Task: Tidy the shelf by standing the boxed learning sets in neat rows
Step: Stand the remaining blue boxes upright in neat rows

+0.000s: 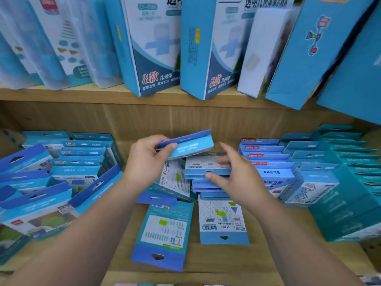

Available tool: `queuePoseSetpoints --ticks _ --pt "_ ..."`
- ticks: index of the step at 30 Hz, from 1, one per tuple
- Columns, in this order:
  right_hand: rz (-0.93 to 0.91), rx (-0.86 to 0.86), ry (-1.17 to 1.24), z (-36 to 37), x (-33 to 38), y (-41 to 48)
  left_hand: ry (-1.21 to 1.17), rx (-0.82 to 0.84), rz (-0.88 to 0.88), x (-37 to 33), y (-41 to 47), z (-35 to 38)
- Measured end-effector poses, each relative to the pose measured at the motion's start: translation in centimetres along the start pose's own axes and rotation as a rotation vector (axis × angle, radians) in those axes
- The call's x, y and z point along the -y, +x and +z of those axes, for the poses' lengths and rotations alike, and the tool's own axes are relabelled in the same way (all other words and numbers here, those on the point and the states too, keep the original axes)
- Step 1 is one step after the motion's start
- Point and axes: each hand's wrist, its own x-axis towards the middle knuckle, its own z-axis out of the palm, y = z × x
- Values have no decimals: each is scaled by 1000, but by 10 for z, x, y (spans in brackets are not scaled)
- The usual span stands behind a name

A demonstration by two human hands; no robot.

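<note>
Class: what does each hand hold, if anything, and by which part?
The left hand pinches a raised blue boxed set by its left end. The right hand grips the top box of a pile at its right end, thumb on the near edge.

Blue-and-white boxes [208, 172] on a tan wooden shelf [206, 118]

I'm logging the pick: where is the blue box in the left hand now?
Head view, centre: the blue box is held tilted in the left hand, above the stack of boxes the right hand grips, before the wooden back panel.
</note>
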Motion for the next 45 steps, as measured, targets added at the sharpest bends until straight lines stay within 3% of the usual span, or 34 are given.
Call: queuePoseSetpoints --ticks 6,11,18,28,31,33,38,42,45 --pt "-38 55 -33 -3 -1 -1 -380 -152 -181 -17 0 -5" --pt "-136 50 -76 3 -6 1 -317 -204 -186 -20 -9 -18" --pt "-106 12 -47 3 0 0 -198 -296 -197 -24 -24 -34" --pt "-182 98 427 -7 46 -24 -401 -143 -141 -54 -41 -44" --pt "-166 41 313 -6 44 -19 -354 -164 -138 -53 -41 -45" --pt "-122 19 113 -10 33 -15 -309 -227 -154 -49 -41 -47" --pt "-123 158 -414 -3 6 -19 -223 -304 -200 -37 -46 -53" --pt "-159 107 -573 9 -4 -22 -228 -290 -218 -35 -52 -50" --pt "-208 68 -537 5 -8 -19 -268 -255 -251 -36 -59 -45"
